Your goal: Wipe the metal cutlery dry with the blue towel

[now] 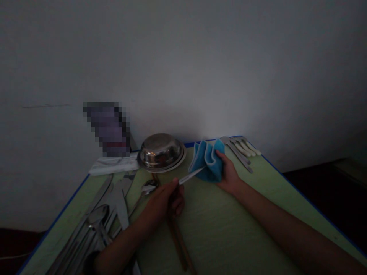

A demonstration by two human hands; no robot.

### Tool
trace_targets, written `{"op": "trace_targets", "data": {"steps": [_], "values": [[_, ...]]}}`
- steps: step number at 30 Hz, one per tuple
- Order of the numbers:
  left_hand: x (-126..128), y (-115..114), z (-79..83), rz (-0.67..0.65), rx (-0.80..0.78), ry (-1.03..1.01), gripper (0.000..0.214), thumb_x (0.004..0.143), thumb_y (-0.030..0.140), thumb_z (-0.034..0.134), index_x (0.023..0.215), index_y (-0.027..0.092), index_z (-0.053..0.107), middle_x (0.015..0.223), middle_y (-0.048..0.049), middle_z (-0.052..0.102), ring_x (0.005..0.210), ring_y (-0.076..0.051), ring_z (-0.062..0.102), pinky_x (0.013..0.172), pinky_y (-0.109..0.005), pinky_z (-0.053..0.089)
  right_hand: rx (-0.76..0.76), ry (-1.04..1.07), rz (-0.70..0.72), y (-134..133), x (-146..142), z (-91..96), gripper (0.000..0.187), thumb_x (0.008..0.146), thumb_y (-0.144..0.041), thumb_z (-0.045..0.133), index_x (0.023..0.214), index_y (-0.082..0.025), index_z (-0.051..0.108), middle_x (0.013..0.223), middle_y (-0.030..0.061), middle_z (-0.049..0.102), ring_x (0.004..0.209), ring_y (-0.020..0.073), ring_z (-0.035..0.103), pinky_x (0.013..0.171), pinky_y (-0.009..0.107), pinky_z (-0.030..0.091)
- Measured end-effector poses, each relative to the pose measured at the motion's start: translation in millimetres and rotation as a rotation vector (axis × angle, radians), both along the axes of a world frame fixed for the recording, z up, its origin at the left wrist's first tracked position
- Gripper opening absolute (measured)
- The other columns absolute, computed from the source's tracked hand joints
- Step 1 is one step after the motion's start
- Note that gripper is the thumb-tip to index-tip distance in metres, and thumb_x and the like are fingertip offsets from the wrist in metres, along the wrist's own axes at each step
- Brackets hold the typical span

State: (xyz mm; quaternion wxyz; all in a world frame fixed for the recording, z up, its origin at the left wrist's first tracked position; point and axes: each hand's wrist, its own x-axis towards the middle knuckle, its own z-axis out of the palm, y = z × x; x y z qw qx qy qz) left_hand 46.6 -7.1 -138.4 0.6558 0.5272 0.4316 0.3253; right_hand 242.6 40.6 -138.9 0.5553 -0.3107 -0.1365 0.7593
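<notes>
My left hand (172, 196) is closed around one end of a slim silvery piece of cutlery (190, 176). Its far end disappears into the folds of a blue cloth (212, 162), so I cannot tell which kind it is. My right hand (228, 172) grips that cloth, which is bunched around the cutlery above the table. Just left of my left hand lies a metal spoon (149, 187). A pair of brown chopsticks (179, 244) runs along the table beneath the same hand.
Knives (122, 202) and a large spoon (99, 215) crowd the green table's (229, 233) left side. An upturned steel bowl (162, 149) stands at the back, near a blurred, propped-up dark panel (109, 128). Several forks (243, 147) lie at the back right. A wall rises behind.
</notes>
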Motion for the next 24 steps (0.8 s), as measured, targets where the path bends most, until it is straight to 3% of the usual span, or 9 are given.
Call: {"op": "trace_targets", "data": {"steps": [3,5,8,10,15,20,24], "values": [[-0.7,-3.8,3.3,0.047,0.092,0.089,0.032,0.086,0.047,0.042,0.077,0.018,0.052,0.048,0.0078,0.040,0.042,-0.009,0.039,0.040,-0.019,0.030,-0.062,-0.096,-0.017,1.6,-2.8,-3.3,0.023,0.083,-0.032,0.049,0.091,-0.018,0.065,0.074,0.0021,0.073,0.075,0.0191,0.069,0.082,0.037,0.051],[-1.5,-6.6,5.2,0.041,0.232,0.213,0.025,0.084,0.042,0.049,0.081,0.018,0.056,0.056,0.0056,0.048,0.050,-0.010,0.044,0.047,-0.020,0.034,-0.087,-0.119,-0.045,2.8,-4.3,-4.8,0.022,0.084,-0.032,0.049,0.089,-0.018,0.065,0.071,0.0015,0.072,0.071,0.0177,0.069,0.080,0.035,0.052],[-2.8,-8.9,6.0,-0.031,0.494,0.486,0.020,0.085,0.037,0.049,0.093,0.020,0.057,0.075,0.0015,0.061,0.067,-0.014,0.056,0.060,-0.023,0.041,-0.096,-0.129,-0.057,4.0,-5.3,-6.0,0.020,0.084,-0.031,0.049,0.086,-0.018,0.065,0.069,0.0016,0.072,0.068,0.0170,0.068,0.077,0.033,0.053],[-3.9,-9.1,5.4,-0.054,0.575,0.629,0.023,0.086,0.037,0.046,0.100,0.022,0.056,0.083,-0.0003,0.065,0.073,-0.017,0.060,0.065,-0.026,0.043,-0.098,-0.135,-0.054,4.0,-5.2,-6.0,0.020,0.084,-0.030,0.050,0.084,-0.017,0.065,0.068,0.0016,0.072,0.066,0.0168,0.068,0.076,0.033,0.053],[-6.0,-8.2,5.1,-0.054,0.650,0.769,0.026,0.087,0.038,0.040,0.096,0.023,0.060,0.079,-0.0010,0.068,0.070,-0.019,0.063,0.063,-0.026,0.043,-0.102,-0.127,-0.028,2.6,-3.3,-2.8,0.022,0.085,-0.030,0.047,0.085,-0.018,0.065,0.068,0.0017,0.072,0.070,0.0177,0.069,0.079,0.034,0.053],[-4.6,-8.7,8.6,-0.012,0.611,0.768,0.035,0.088,0.040,0.036,0.081,0.020,0.064,0.064,-0.0005,0.064,0.060,-0.017,0.060,0.059,-0.025,0.041,-0.030,-0.030,-0.002,3.5,-2.7,-2.2,0.032,0.086,-0.041,0.043,0.093,-0.018,0.065,0.081,0.0039,0.073,0.089,0.0191,0.067,0.087,0.036,0.049],[-1.9,-9.0,10.7,0.024,0.535,0.716,0.047,0.090,0.044,0.029,0.071,0.018,0.064,0.049,0.0029,0.051,0.046,-0.014,0.051,0.049,-0.023,0.037,0.089,-0.075,0.002,1.7,-4.6,-7.8,0.034,0.078,-0.045,0.056,0.100,-0.019,0.063,0.091,0.0044,0.072,0.096,0.0191,0.064,0.090,0.036,0.047]]}}
